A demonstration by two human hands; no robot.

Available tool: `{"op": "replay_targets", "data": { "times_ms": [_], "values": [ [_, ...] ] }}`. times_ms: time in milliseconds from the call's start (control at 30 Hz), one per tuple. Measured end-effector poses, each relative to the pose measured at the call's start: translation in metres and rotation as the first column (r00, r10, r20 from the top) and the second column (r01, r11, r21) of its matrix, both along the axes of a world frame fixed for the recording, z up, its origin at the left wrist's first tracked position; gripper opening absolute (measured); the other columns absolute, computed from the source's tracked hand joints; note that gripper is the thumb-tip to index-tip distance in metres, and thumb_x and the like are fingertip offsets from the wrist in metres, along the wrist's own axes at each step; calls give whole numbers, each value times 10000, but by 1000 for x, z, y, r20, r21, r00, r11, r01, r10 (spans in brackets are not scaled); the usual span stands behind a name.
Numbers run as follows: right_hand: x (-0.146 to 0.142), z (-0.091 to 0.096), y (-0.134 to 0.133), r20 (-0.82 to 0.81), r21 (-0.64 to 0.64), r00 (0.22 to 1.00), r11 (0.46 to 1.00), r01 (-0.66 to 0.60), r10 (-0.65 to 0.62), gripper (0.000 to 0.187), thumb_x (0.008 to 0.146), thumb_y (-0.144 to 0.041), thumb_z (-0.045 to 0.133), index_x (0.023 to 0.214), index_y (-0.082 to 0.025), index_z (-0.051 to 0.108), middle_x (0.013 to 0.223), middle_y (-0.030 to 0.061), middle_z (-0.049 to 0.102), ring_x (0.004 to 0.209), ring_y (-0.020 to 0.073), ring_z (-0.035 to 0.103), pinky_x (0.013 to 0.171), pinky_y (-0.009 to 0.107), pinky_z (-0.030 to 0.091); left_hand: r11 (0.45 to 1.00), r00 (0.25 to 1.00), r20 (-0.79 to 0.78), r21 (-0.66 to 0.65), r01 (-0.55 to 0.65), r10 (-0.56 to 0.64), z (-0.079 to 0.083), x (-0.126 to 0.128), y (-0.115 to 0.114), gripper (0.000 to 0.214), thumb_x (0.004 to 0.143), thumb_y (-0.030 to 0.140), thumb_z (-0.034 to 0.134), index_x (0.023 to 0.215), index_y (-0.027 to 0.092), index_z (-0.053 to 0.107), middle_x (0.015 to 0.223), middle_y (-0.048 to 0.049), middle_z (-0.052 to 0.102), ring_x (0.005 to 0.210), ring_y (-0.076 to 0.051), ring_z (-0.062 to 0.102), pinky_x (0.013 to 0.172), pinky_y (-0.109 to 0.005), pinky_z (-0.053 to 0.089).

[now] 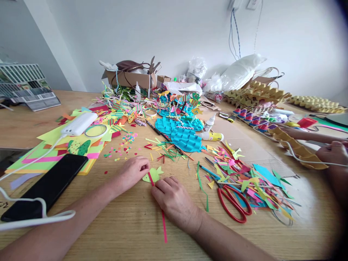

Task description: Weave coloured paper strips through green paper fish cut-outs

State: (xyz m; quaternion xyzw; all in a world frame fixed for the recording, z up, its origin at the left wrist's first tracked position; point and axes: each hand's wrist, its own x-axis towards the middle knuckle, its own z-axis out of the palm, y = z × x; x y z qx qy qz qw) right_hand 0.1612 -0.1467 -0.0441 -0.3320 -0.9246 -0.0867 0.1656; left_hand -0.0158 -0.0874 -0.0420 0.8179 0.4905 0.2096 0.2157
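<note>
A small light-green paper fish (pixel 154 175) lies flat on the table between my hands. Across it runs a narrow red-pink paper strip (pixel 164 228), whose lower end trails toward me. My left hand (pixel 133 173) is closed, its fingertips pinched at the strip's upper end by the fish's left edge. The fingers of my right hand (pixel 175 203) are curled over the strip just below the fish and partly hide it. To the right lie red-handled scissors (pixel 235 203), blades under paper scraps (pixel 255 185).
Blue scaly paper pieces (pixel 187 139), glue bottles (pixel 212 136) and paper bits lie ahead. A black phone (pixel 46 186), white power bank (pixel 79 124) with cable and coloured sheets (pixel 29 163) are left. Another person's hand (pixel 333 154) works near egg cartons (pixel 299 146) at right.
</note>
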Motion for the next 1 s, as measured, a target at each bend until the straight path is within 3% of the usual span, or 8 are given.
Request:
{"op": "replay_targets", "data": {
  "times_ms": [600,800,1000],
  "values": [
    [0,5,-2,48,-123,999,992,-1,7,60,840,-181,541,787,-161,560,777,26,557,722,163,465,638,292,317,998,999,-16,38,-45,46,-4,3,-1,110,700,88,452,666,183,495,614,41,489,591,-125,464,550,-221,323],
    [7,17,-10,80,-263,996,964,-21,43,78,842,-159,511,906,-159,557,887,47,562,814,178,472,730,299,343,998,999,-37,64,-28,30,2,4,-4,143,706,73,437,623,184,476,627,28,506,618,-135,468,558,-229,325],
    [21,38,-26,74,-386,996,922,-12,44,124,848,-135,470,902,-171,575,902,47,576,842,167,497,777,290,370,996,999,-36,89,-15,19,-1,4,-2,161,728,63,435,668,184,523,697,13,563,682,-145,520,608,-237,376]
  ]
}}
